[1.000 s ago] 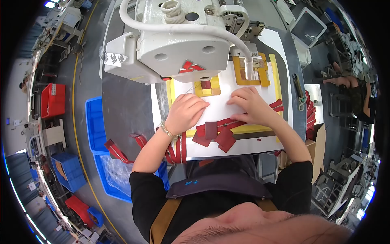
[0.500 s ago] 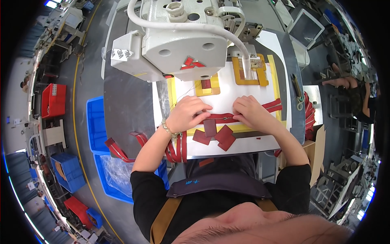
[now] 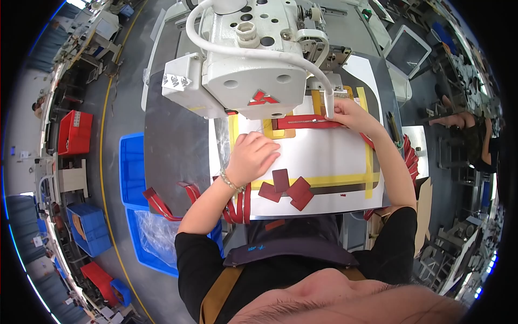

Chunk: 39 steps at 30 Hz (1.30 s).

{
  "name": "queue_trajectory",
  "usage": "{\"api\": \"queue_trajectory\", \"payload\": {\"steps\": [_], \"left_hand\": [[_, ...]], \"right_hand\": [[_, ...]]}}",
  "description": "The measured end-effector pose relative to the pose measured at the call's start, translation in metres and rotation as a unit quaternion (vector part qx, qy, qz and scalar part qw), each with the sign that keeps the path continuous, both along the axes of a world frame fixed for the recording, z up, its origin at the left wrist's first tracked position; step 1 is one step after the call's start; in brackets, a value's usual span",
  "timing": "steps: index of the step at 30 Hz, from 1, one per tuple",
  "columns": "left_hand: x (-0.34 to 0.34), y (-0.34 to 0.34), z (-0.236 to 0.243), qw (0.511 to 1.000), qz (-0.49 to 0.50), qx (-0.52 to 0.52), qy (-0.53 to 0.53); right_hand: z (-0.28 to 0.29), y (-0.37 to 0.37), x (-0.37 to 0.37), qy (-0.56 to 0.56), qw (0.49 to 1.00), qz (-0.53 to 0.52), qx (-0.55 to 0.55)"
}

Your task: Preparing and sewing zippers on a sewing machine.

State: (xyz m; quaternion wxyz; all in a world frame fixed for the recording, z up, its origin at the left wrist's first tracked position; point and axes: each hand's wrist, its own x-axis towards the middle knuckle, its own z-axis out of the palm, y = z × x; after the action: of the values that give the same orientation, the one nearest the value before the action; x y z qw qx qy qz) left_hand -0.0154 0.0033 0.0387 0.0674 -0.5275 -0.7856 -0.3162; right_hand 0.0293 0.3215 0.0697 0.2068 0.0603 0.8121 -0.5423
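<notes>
While the right hand (image 3: pixel 350 115) pinched the red zipper (image 3: pixel 307 122), left end at the yellow plate (image 3: pixel 290 133), the left hand (image 3: pixel 252 157) was half-open, nothing visibly gripped, white sheet (image 3: pixel 318 154) open toward the front edge's yellow tape (image 3: pixel 337 182).

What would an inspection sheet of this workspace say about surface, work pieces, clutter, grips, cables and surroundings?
Surface: white sheet with yellow tape, on dark tabletop.
Work pieces: red zipper near the white machine; loose red patches toward the front edge.
Clutter: more red zippers at front left.
Grips: right hand pinches the red zipper's end; left hand looks empty.
Cables: white cable or tube across the machine.
Surroundings: blue bins left, cardboard box right.
</notes>
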Motion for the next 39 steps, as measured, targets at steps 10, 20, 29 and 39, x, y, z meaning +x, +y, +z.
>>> {"api": "queue_trajectory", "payload": {"steps": [10, 20, 29, 39], "left_hand": [[0.016, 0.016, -0.012, 0.982, 0.051, -0.165, 0.079], [0.015, 0.017, -0.012, 0.981, 0.047, -0.174, 0.078], [0.018, 0.017, -0.012, 0.982, 0.042, -0.176, 0.058], [0.012, 0.010, -0.002, 0.991, -0.031, -0.131, 0.010]], "right_hand": [[0.000, -0.011, -0.016, 0.065, 0.996, 0.053, 0.022], [0.042, 0.034, -0.003, 0.038, 0.996, 0.020, 0.082], [0.028, 0.035, 0.003, 0.175, 0.925, -0.060, 0.331], [-0.064, -0.057, -0.048, 0.346, 0.927, -0.092, 0.110]]}}
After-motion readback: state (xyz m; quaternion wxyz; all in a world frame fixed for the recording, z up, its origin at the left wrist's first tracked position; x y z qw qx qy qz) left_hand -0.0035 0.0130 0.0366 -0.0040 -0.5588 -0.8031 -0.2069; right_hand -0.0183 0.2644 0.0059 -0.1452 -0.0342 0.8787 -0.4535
